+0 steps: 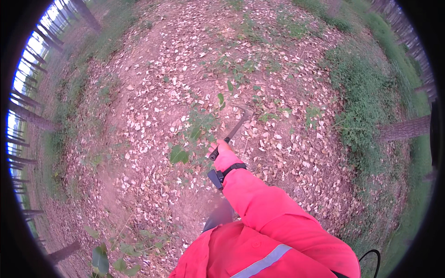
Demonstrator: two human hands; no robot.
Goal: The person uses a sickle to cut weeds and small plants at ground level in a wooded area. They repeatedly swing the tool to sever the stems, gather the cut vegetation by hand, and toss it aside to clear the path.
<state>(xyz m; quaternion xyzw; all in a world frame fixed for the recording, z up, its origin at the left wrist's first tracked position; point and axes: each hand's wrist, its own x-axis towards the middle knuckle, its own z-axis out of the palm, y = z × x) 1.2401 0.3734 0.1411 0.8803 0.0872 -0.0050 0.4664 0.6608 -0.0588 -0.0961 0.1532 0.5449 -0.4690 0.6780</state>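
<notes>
My right hand (221, 148) is closed around the black grip of a short-handled sickle (237, 127). Its shaft slants up and away from my fist, and a thin blade bends off to the left at the far end. The blade blends with the leaf litter behind it, so whether it touches the ground is hard to tell. On my right wrist, over the red sleeve, a black strap holds a small dark device (216, 179). Low green plants (201, 123) grow just beyond and left of the fist. My left hand is out of view.
Dry fallen leaves (153, 139) cover the bare soil. A tree trunk (405, 128) stands at right among dense green undergrowth (361, 93). More trunks (33, 116) line the left side. A leafy sapling (100, 259) rises at lower left, near another trunk (64, 252).
</notes>
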